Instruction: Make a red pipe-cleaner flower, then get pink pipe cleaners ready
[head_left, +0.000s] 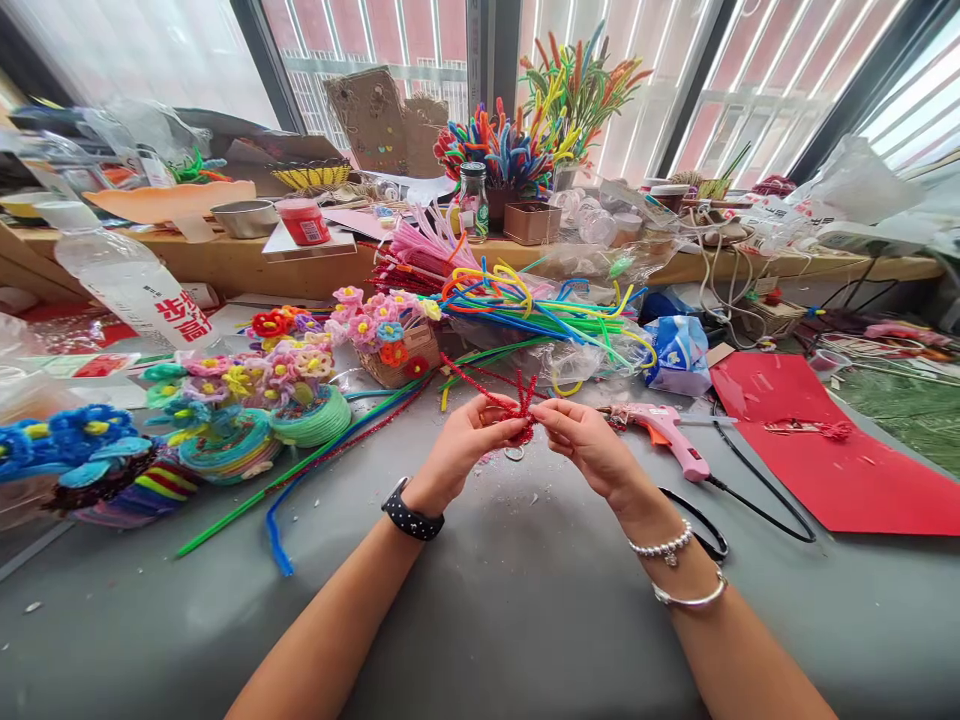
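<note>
Between both hands, above the middle of the grey table, is a bent piece of glittery red pipe cleaner (526,398), its loops and loose ends standing up. My left hand (474,438) grips its left side between thumb and fingers. With thumb and forefinger, my right hand (589,440) pinches the red piece on its right. One long red strand runs up and left from my left hand. A small metal ring (514,453) shows just under the red piece; whether it is attached I cannot tell. The fingers hide part of the red loops.
A pink glue gun (679,440) with a black cord lies right of my hands, beside a red sheet (847,470). Bundled coloured pipe cleaners (555,315) lie beyond. Flower baskets (311,410) and a plastic bottle (135,275) stand left, near a green pipe cleaner (247,510).
</note>
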